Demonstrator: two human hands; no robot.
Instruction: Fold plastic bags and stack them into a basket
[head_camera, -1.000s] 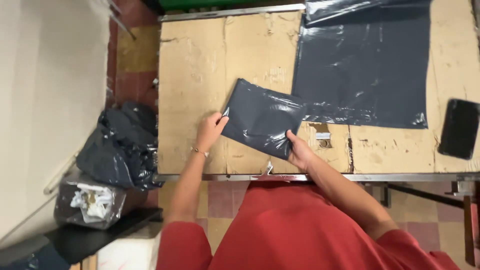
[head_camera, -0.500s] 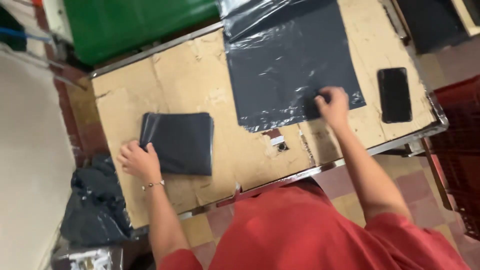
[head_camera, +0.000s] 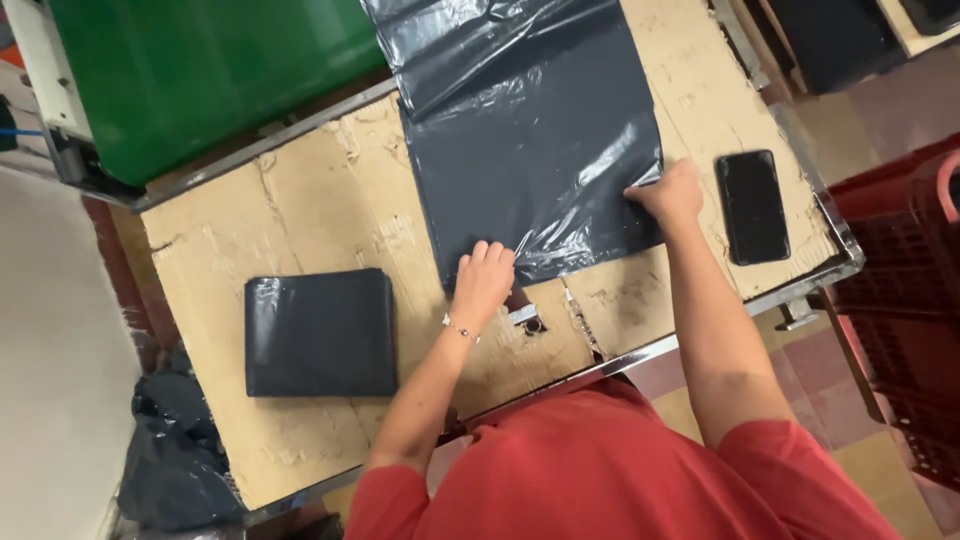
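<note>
Fingers: left hand (head_camera: 483, 280) pressing flat sheet's (head_camera: 535, 150) near edge; right hand (head_camera: 668, 192) pinching its right corner.
Cut off: sheet's far end.
Worktop (head_camera: 310, 210): folded bag (head_camera: 320, 333) left.

Cardboard-topped table (head_camera: 310, 200): bags (head_camera: 535, 140), phone (head_camera: 752, 206)

You had a dark grey plastic bag (head_camera: 535, 150) spread flat on the table (head_camera: 310, 205), glossy and creased, its far end running off the table's far edge. Your left hand (head_camera: 483, 280) pressed its near edge against the table, and your right hand (head_camera: 670, 192) pinched its near right corner, lifted slightly.
</note>
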